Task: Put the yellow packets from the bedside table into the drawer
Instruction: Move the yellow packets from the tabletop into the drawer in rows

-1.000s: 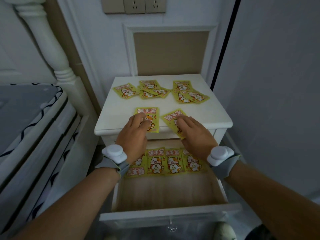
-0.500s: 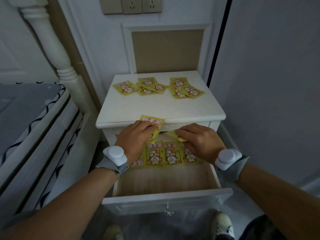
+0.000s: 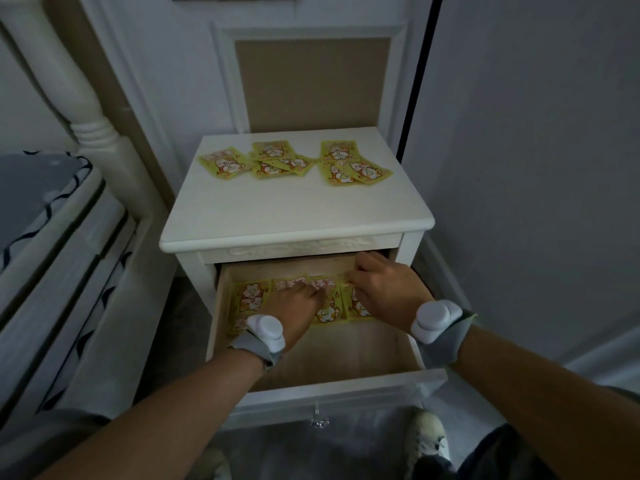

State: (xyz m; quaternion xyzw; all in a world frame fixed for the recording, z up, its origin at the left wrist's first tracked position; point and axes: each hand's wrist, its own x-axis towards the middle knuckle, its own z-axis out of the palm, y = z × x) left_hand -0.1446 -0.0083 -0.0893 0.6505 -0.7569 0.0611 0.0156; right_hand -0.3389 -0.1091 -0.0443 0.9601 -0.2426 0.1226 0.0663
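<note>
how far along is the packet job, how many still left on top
Partly done. A row of yellow packets already lies across the back of the open drawer. Both the left hand and right hand are down in the drawer, laying packets into that row. Still left: two loose clusters at the back of the bedside table, the left cluster and right cluster, roughly seven or eight packets, overlapping.
</note>
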